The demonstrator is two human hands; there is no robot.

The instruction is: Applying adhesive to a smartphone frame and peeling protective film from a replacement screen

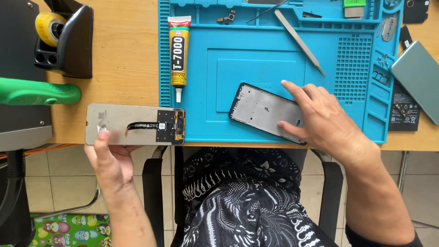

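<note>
Grey screen (135, 124), long axis sideways, is pinched at its left end by the left hand (109, 160), fingers hidden behind. Right hand (322, 119) presses flat, covering the frame's (265, 112) right end.

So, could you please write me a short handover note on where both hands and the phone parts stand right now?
Left hand: holds the grey display panel back side up, at the desk edge, flex cable showing.
Right hand: rests on the phone frame, which lies on the blue work mat.
Glue tube and tweezers lie on the mat, untouched.
Done: panel and frame are apart.
Left: they are not yet joined.
</note>
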